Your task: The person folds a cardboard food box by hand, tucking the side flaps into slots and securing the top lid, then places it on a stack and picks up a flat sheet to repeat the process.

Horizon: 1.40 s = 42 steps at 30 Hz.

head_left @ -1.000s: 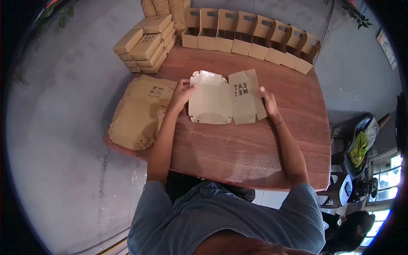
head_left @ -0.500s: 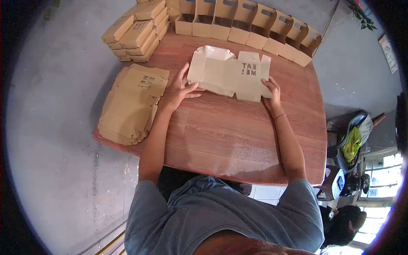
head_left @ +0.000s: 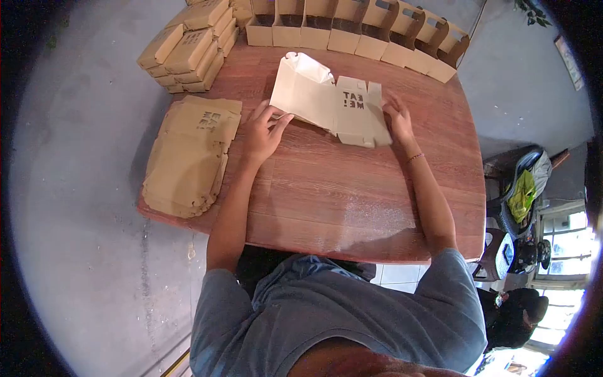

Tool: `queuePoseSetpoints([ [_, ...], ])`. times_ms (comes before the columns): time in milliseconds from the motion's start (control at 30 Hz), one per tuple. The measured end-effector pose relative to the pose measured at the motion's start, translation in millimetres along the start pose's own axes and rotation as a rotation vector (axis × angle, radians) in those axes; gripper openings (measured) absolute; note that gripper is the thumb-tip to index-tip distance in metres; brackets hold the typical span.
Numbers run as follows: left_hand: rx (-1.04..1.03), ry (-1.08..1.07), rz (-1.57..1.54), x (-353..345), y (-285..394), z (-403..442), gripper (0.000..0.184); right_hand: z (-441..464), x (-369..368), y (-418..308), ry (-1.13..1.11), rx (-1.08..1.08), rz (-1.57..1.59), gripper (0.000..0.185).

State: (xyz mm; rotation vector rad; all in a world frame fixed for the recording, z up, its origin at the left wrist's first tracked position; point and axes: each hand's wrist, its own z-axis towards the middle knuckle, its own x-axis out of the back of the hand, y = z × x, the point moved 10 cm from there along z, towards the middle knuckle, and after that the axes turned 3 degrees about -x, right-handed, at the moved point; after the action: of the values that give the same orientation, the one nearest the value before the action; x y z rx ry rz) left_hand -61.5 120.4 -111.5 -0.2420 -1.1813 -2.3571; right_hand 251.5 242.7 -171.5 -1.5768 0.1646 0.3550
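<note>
Currently, the carton [head_left: 333,103] lies unfolded on the far half of the tabletop [head_left: 326,182], between the two hands, its left tray part tilted and its far flap standing up. The right panel lies flatter and carries lettering [head_left: 353,100] that appears mirrored.

Left hand [head_left: 267,129]: positioned at the near-left corner of the carton. The grip is narrow, with the cardboard edge held between thumb and fingers.

Right hand [head_left: 397,119]: positioned at the right edge of the carton, fingers curved toward the panel. The grip is partly closed; whether it holds the edge cannot be told. A bracelet [head_left: 416,156] encircles the wrist.

Surrounding items: a flat stack of blanks [head_left: 185,160] lies at the left edge of the tabletop, with the top sheet's lettering visible. Beyond it, folded boxes [head_left: 188,53] are piled in layers at the far-left corner. Carriers [head_left: 348,38] with handle slots stand upright in a curved row along the far edge. To the right, apart from the tabletop, a yellow-green bag [head_left: 521,196] rests on a chair.
</note>
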Motion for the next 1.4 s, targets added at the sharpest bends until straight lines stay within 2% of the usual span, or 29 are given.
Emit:
queuePoseSetpoints([
  [67, -0.028, 0.015, 0.042, 4.4, 5.5, -0.1, 0.019, -1.6, 3.5, -11.0, 0.063, 0.042, 0.029, 0.047],
  [133, -0.061, 0.047, 0.081, 11.2, 8.6, 0.9, 0.019, -6.4, -9.8, -72.0, 0.146, 0.501, -0.909, 0.047],
  [167, -0.019, 0.022, 0.117, 11.9, 4.4, -0.3, 0.020, -7.1, -10.0, -76.5, 0.139, 0.512, -0.913, 0.047],
  [233, 0.020, 0.007, 0.154, 13.2, 6.1, -1.6, 0.022, -43.4, -77.4, -92.4, -0.203, 0.386, -0.959, 0.043],
  [300, -0.080, 0.173, 0.139, 28.8, 35.7, 1.6, 0.013, -91.7, -149.4, -105.6, -0.478, 0.498, -1.014, 0.038],
  [333, -0.087, 0.169, 0.138, 29.9, 47.1, 3.8, 0.013, -112.2, -174.3, -115.0, -0.491, 0.547, -1.061, 0.037],
  [400, -0.243, 0.214, 0.265, 36.8, 90.1, 8.0, 0.014, -127.9, -203.6, -120.3, -0.490, 0.598, -1.108, 0.035],
  [467, -0.340, 0.265, 0.238, 46.4, 130.2, 17.1, 0.017, -134.0, -223.0, -129.3, -0.525, 0.697, -1.043, 0.030],
  [500, -0.428, 0.320, 0.215, 53.0, 152.3, 18.9, 0.021, -135.8, -227.7, -133.9, -0.526, 0.705, -1.044, 0.030],
  [533, -0.433, 0.327, 0.219, 52.7, 164.8, 23.9, 0.021, -135.0, -228.1, -142.3, -0.517, 0.651, -0.889, 0.027],
  [600, -0.447, 0.487, -0.149, 73.0, 178.2, 28.5, 0.026, -133.1, -226.0, -153.0, -0.458, 0.606, -0.639, 0.020],
  [633, -0.454, 0.491, -0.143, 79.1, 186.6, 32.0, 0.026, -135.0, -227.8, -154.6, -0.463, 0.614, -0.636, 0.020],
  [733, -0.629, 0.287, 0.129, 73.9, 227.5, 44.3, 0.020, -127.4, -211.0, -157.5, -0.354, 0.438, -0.420, 0.017],
  [833, -0.544, 0.270, 0.025, 72.6, 231.3, 52.9, 0.017, -131.6, -209.0, -166.7, -0.390, 0.381, -0.320, 0.017],
  [967, -0.565, 0.227, -0.044, 71.1, 230.5, 55.9, 0.017, -135.9, -200.1, -172.7, -0.405, 0.305, -0.230, 0.014],
  [1167, -0.597, 0.128, -0.056, 73.6, 238.6, 48.2, 0.018, -133.4, -207.7, -157.3, -0.531, 0.138, -0.150, 0.009],
  [1233, -0.602, 0.092, -0.028, 80.3, 240.4, 44.3, 0.020, -141.4, -223.3, -147.8, -0.689, 0.062, -0.030, 0.008],
  [1400, -0.602, 0.038, 0.026, 81.7, 240.2, 39.0, 0.021, -146.6, -233.3, -135.2, -0.772, -0.042, 0.053, 0.006],
])
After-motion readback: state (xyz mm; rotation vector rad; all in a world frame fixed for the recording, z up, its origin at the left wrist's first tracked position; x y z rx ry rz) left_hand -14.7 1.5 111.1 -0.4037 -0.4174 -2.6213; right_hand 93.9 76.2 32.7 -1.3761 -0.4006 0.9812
